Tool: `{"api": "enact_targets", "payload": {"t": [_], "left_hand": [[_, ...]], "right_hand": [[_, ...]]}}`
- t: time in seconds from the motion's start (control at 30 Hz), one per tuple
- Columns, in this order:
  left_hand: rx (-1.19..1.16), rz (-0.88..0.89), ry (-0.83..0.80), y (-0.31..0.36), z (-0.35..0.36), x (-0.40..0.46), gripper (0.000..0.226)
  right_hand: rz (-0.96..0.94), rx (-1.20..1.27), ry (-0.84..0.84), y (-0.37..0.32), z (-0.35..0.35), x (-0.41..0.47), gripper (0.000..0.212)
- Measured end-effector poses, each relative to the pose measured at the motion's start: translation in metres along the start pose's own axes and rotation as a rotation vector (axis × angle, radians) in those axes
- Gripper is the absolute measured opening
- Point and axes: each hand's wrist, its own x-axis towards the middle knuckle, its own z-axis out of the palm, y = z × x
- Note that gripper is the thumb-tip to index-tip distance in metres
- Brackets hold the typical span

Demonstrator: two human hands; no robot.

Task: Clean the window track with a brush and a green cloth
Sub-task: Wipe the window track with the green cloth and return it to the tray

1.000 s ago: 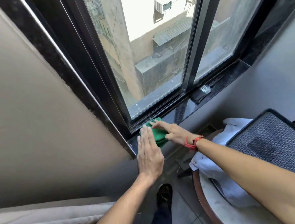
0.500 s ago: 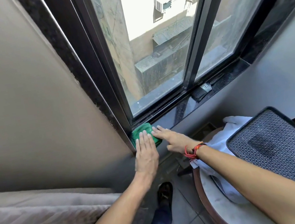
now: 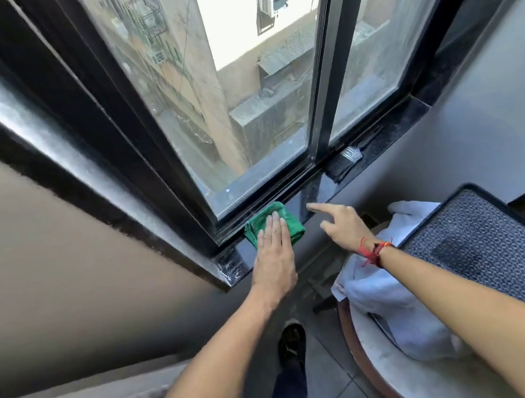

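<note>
A folded green cloth (image 3: 289, 220) lies on the dark sill against the window track (image 3: 265, 202), near the track's left end. My left hand (image 3: 273, 252) rests flat on the cloth, fingers together and pressed down on it. My right hand (image 3: 342, 225) hovers just right of the cloth, off it, index finger pointing at the sill and holding nothing. A brush (image 3: 343, 162) with dark bristles and a metal band lies on the sill farther right, below the middle window post.
A round table (image 3: 382, 383) at lower right holds a white cloth (image 3: 385, 296) and a dark patterned mat (image 3: 492, 250). The beige wall (image 3: 40, 270) is at left, a pale fabric surface at lower left. My shoe stands on the tiled floor below.
My right hand has lifted off the green cloth and moved right, now pointing. The left hand stays pressed on the cloth at the track's left end. The camera has come closer.
</note>
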Motion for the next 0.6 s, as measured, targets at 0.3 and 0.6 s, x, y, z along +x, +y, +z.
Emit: {"api": "enact_targets", "payload": {"t": [0.3,0.6], "left_hand": [[-0.102,0.110,0.036,0.062,-0.018,0.101,0.103],[-0.113,0.113,0.077,0.072,-0.016,0.116,0.105]], "right_hand": [[0.398,0.552,0.624,0.026,-0.058,0.072,0.026],[0.684,0.551,0.642,0.036,-0.089,0.141,0.026]]}}
